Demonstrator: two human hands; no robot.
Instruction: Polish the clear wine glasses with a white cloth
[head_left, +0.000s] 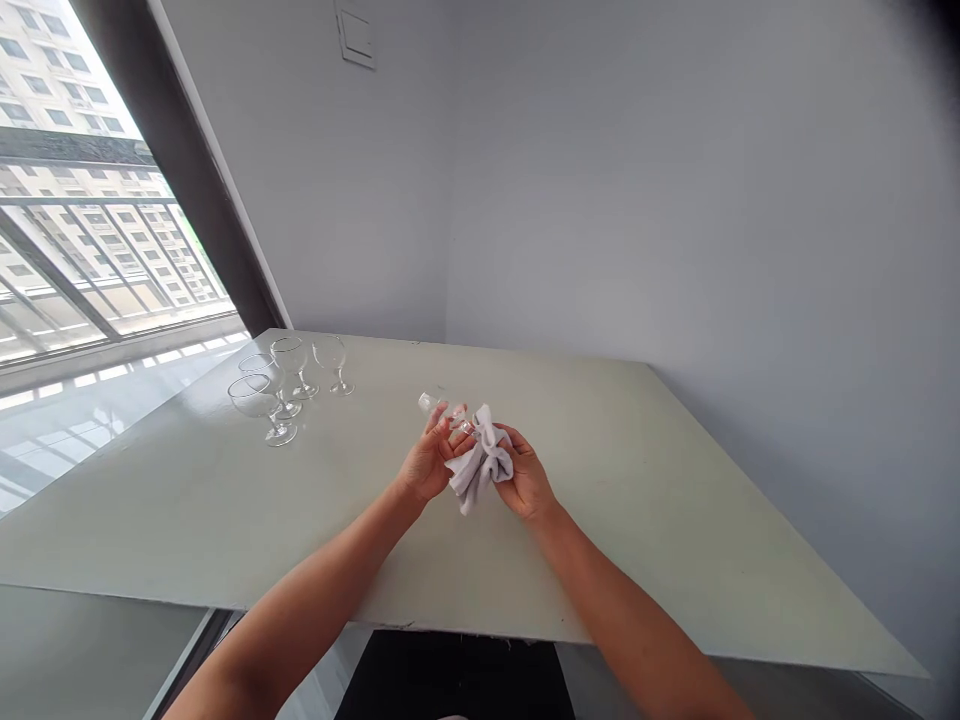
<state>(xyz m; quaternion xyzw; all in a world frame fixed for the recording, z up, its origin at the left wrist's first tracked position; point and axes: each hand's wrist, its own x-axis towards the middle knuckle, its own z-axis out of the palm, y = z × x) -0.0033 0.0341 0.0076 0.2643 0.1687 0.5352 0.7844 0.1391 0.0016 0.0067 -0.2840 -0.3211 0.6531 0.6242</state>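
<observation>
Over the middle of the table, my left hand [429, 458] is closed around a clear stemmed glass [435, 402], which is tilted on its side with its bowl pointing left. My right hand [527, 478] grips a crumpled pale grey cloth [484, 462], pressed against the foot end of the glass. Folds of the cloth and my fingers hide most of the foot and part of the stem. The cloth's loose end hangs down between my two hands.
Several clear stemmed glasses stand upright at the table's back left, one of them a goblet [255, 398] nearest me. The pale table [637, 560] meets grey walls behind and at right. A window [97, 220] is at left.
</observation>
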